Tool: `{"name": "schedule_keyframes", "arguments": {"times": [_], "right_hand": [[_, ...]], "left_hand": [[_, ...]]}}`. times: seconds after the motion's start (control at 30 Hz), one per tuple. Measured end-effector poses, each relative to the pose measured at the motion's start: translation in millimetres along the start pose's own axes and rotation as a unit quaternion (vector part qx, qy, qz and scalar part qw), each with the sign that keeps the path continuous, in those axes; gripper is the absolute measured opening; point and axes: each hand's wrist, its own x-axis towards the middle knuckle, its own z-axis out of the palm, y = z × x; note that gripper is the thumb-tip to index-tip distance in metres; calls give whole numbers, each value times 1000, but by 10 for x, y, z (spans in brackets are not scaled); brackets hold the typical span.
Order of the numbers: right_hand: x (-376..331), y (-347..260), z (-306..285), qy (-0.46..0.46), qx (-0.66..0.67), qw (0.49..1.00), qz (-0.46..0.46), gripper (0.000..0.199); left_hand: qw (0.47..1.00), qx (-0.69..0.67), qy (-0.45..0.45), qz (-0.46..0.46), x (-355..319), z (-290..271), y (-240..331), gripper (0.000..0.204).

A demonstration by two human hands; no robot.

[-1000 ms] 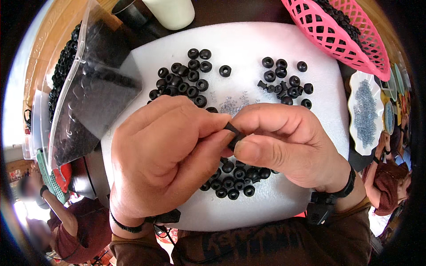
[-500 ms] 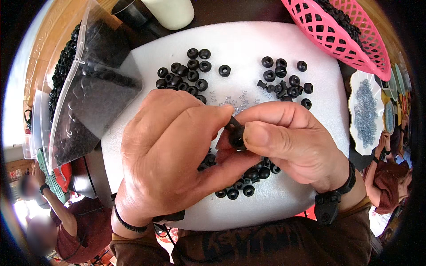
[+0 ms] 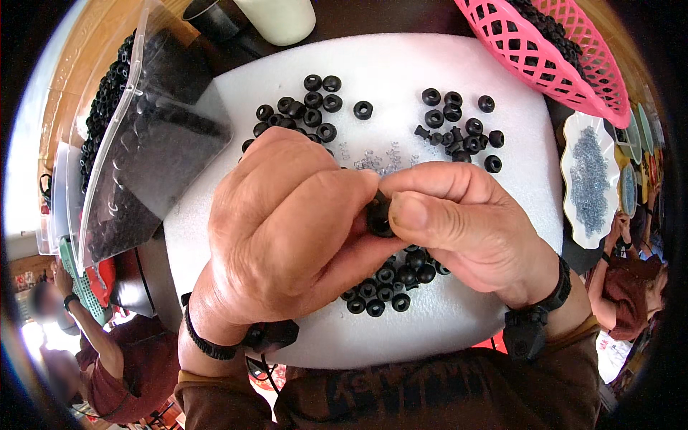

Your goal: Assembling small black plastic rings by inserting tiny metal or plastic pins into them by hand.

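Over the white foam board (image 3: 502,301), my two hands meet with closed fingers. Between them is a small black round bead-like part (image 3: 379,218), partly hidden by the fingertips. My left hand (image 3: 276,229) pinches at it from the left, its thumb tip at the top. From the right, the thumb and forefinger of my right hand (image 3: 476,229) press against it. A narrower dark piece seems to sit just above the round part, mostly covered. Loose black round parts with holes (image 3: 362,110) lie around, and tiny silvery clear pieces (image 3: 380,162) lie behind my hands.
More black parts form a group (image 3: 466,129) at the back right and another (image 3: 401,276) under my hands. A clear bin (image 3: 132,143) stands left, a pink basket (image 3: 566,82) back right, a white dish (image 3: 609,165) right. A cream cup (image 3: 279,20) stands behind. People work at both sides.
My left hand has turned slightly and shifted a little right, closer to the right hand. The round part has moved slightly left and up, and the narrower piece above it is more covered.
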Motion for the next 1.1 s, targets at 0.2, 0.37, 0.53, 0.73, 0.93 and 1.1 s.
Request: {"name": "schedule_keyframes", "arguments": {"times": [0.2,0.37,0.53,0.73,0.93,1.1], "right_hand": [[3,-3,10,-19,-2,1000,-4,28],[4,-33,49,-4,-14,1000,-7,28],[24,9,38,14,-57,998,10,28],[30,37,46,10,-33,999,-17,30],[10,74,-67,-28,-12,999,-30,33],[31,93,-39,-12,-62,998,-28,36]], "left_hand": [[1000,17,14,11,-18,21,11,43],[1000,10,0,-10,5,16,32,40],[999,23,15,-33,11,63,50,39],[994,13,-51,-98,56,5,101,36],[993,24,-67,-93,56,26,76,37],[998,62,-30,-3,41,43,23,41]]}}
